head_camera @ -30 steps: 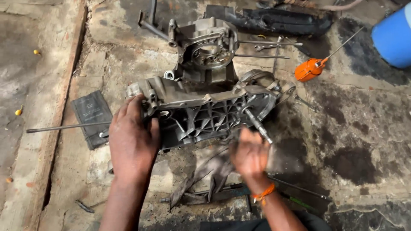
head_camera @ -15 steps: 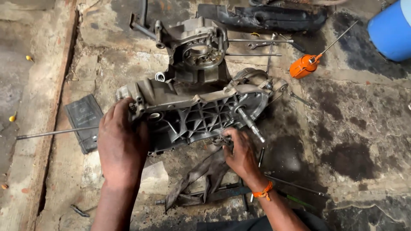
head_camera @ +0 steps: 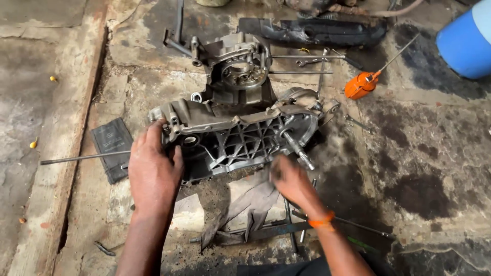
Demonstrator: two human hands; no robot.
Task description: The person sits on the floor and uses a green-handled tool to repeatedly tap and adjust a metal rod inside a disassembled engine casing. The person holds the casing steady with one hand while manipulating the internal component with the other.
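Observation:
A grey metal engine casing lies on the oily concrete floor, ribbed side facing me, with a steel shaft sticking out near its right end. My left hand grips the casing's left end, fingers curled over the edge. My right hand, with an orange band at the wrist, is blurred just below the casing's lower edge, beside the shaft's tip and above a dirty rag. Whether it holds anything is unclear.
A second round casing half sits behind the first. An orange oil can, a blue barrel, a black plastic cover, spanners, a long rod and a flat black pad lie around.
My right hand moved left from beside the shaft to the casing's lower edge and is in quick motion. My left hand stays on the casing's left end.

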